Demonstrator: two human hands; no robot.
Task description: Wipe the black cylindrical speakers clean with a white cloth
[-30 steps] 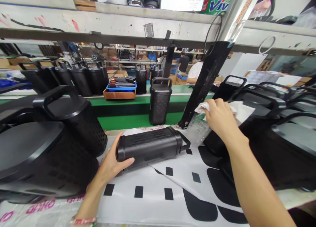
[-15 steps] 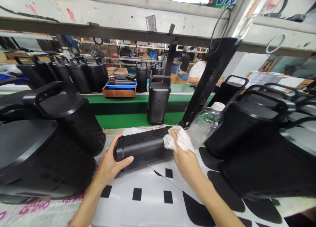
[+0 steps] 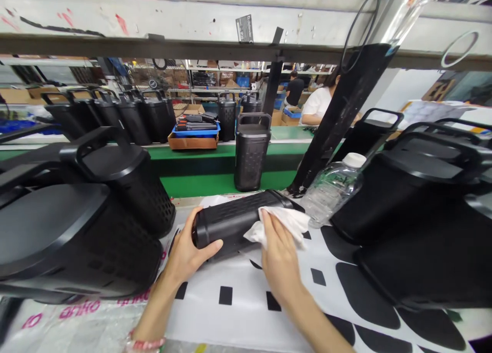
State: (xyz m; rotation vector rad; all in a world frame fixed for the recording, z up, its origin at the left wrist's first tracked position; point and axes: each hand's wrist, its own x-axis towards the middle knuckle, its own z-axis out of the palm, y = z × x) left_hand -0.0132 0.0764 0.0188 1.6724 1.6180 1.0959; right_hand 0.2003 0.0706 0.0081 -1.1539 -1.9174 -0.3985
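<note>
A black lantern-like housing (image 3: 226, 221) with a dotted side lies on its side on the white sheet with black shapes (image 3: 246, 317). My left hand (image 3: 191, 248) wraps round its near left end, thumb on the front face and fingers behind. My right hand (image 3: 280, 245) presses a crumpled white cloth (image 3: 288, 221) against the front face, toward the right end. The cloth hides part of that face. A clear plastic bottle (image 3: 331, 189) with a white cap stands just beyond the cloth, to the right.
Large black housings with handles crowd the left (image 3: 57, 230) and the right (image 3: 418, 189). Another housing (image 3: 251, 156) stands upright on the green conveyor (image 3: 200, 184). A black post (image 3: 342, 117) slants up behind the bottle. A shelf beam (image 3: 184, 20) crosses overhead. Two people are in the background.
My right hand has shifted the cloth from the housing's far right end down onto its front face, uncovering that end. My left hand keeps its hold. The whole view has shifted slightly.
</note>
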